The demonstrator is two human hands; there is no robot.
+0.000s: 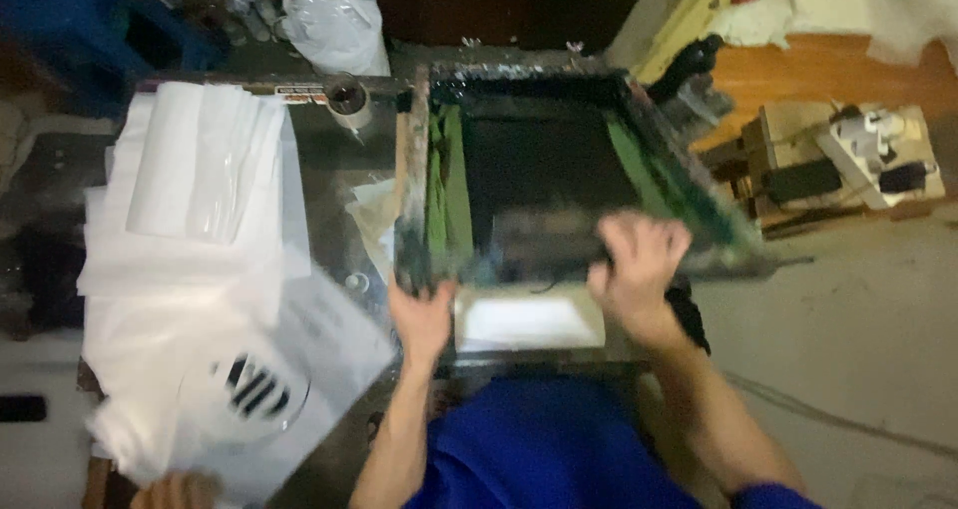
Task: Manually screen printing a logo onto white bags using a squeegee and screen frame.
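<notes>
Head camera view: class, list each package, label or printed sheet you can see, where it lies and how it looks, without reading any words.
Printed sheet: lower left, white with a round black striped design.
Label: table's far edge, small red-and-white strip.
Plastic bag: top, white, crumpled.

Left hand point(421, 314) gripping near-left corner of dark screen-printing frame point(559, 170); right hand point(639, 264) closed on its near edge. White sheet point(527, 321) under frame, printed white bags point(200, 299) stacked left on table point(329, 160). Blurred.
</notes>
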